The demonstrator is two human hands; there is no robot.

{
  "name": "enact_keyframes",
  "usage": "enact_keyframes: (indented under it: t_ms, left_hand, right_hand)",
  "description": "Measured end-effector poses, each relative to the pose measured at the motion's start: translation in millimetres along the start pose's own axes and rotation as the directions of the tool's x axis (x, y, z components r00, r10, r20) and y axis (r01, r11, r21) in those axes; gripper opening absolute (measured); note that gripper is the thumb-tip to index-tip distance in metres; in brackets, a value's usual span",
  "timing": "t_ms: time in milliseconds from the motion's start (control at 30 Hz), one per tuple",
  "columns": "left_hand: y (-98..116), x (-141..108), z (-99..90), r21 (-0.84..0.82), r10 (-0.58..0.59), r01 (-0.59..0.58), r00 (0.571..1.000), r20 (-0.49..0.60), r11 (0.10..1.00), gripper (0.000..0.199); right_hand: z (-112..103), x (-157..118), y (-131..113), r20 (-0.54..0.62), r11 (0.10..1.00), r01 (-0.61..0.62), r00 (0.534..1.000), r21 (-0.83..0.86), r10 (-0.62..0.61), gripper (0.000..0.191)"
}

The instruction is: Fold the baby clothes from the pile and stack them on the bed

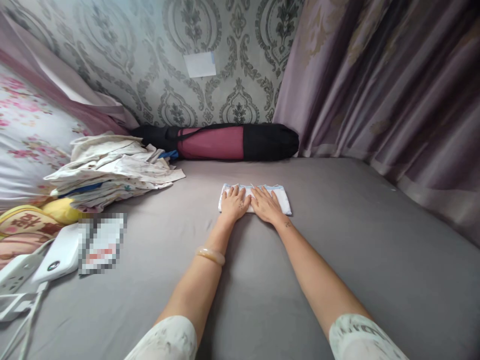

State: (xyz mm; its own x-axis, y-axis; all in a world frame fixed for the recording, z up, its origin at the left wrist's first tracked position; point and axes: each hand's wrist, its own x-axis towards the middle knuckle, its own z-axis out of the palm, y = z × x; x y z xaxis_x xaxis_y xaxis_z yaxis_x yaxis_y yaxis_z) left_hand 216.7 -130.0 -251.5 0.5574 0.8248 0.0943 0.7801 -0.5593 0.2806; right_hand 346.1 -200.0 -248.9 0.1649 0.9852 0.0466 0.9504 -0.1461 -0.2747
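Folded white cloth with a pale blue far edge [284,200], flat and oblong, lying on the smooth grey bedsheet [337,240] straight ahead of the person. Left hand [235,202] palm down on its left part; right hand [264,204] palm down right of centre; thumbs side by side near the middle. Neither hand grasps: fingers extended, slightly spread, resting on top with nothing pinched. Cream-coloured polished bangle [210,255] on the left forearm.

Step in hand, by my reading: pressing the folds flat. Next move, I judge, calls for releasing both palms evenly, and, for any lift, fingertips worked under an edge so the layers keep together. Kind of cloth or garment cannot be told; the hands cover much of it.

Outward: to the left, well apart, a loose stack of pale printed garments [120,155]; beyond, a long black and dark red fabric bag [212,142] along the grey patterned wall [240,30]; near left, a white rounded plastic device [62,252].
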Motion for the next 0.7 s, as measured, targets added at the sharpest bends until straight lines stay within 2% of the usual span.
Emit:
enact_keyframes:
  t_ms: [267, 500, 700]
  left_hand:
    - [-16.3, 3.5, 5.2, -0.014, -0.072, 0.072, 0.997, -0.020, 0.997, 0.059]
    - [-31.9, 1.8, -4.2, -0.065, -0.162, 0.165, 0.986, 0.038, 0.984, 0.067]
    - [-36.5, 2.1, -2.8, -0.079, -0.174, 0.178, 0.983, 0.058, 0.981, 0.070]
  right_hand:
    - [3.9, 5.3, 11.4, -0.030, 0.996, -0.077, 0.997, -0.054, 0.075, 0.062]
    - [-2.8, 0.9, 33.7, -0.060, 0.975, -0.173, 0.984, -0.140, 0.166, 0.063]
    - [-1.6, -1.1, 46.7, -0.074, 0.970, -0.212, 0.976, -0.121, 0.204, 0.062]
